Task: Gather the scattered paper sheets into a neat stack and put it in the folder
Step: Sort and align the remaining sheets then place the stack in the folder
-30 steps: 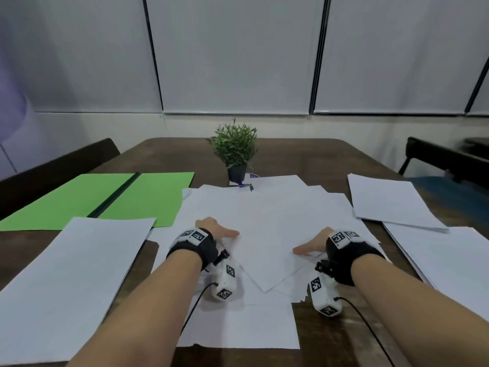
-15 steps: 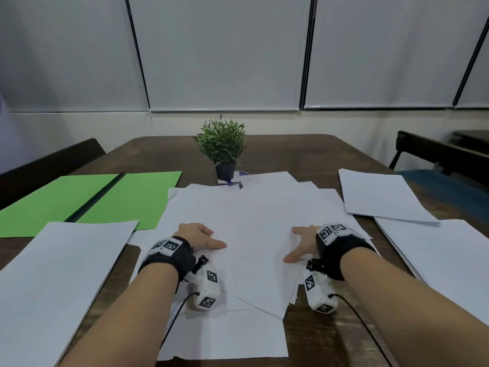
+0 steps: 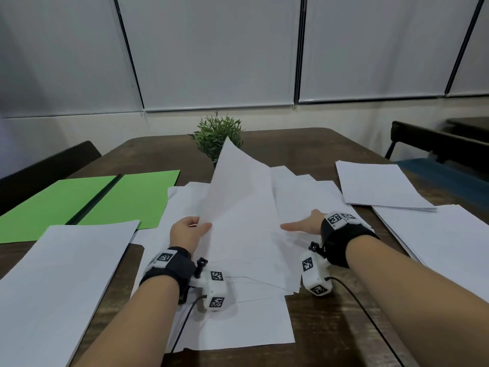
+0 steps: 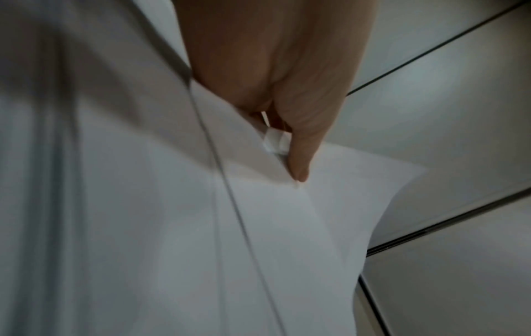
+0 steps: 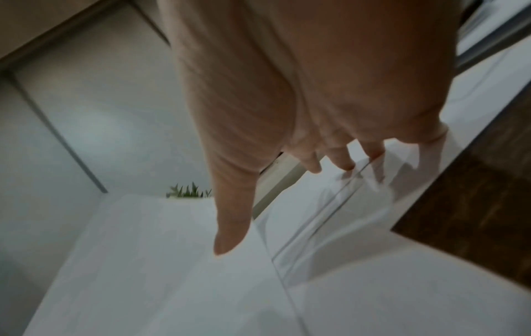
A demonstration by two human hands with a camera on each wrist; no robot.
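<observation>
We take the raised sheet [image 3: 238, 207] in the middle of the worktop [image 3: 312, 144] as our landmark, and we start at the far left. There a large white sheet [image 3: 60, 282] lies flat at the near left edge. Just behind it the green folder [image 3: 87, 202] lies open, with a dark spine down its middle, well to the left of the raised sheet.

Our left hand [image 3: 186, 231] holds the left edge of the raised sheet; in the left wrist view the thumb [image 4: 298, 159] presses on top of the paper while the fingers curl beneath it, so this hand pinches it. The sheet's far corner stands up off the pile and covers part of the small potted plant [image 3: 217, 133] behind it. Under and around the raised sheet spreads the loose pile of paper [image 3: 238, 327], its sheets overlapping at odd angles.

On the right side of the raised sheet our right hand [image 3: 304, 225] lies with straight fingers and gripping nothing: the thumb rests on the top sheet and the fingertips [image 5: 344, 163] touch the papers just beside it. Further right, two more sheets [image 3: 378, 186] lie overlapping near the worktop's right edge.
</observation>
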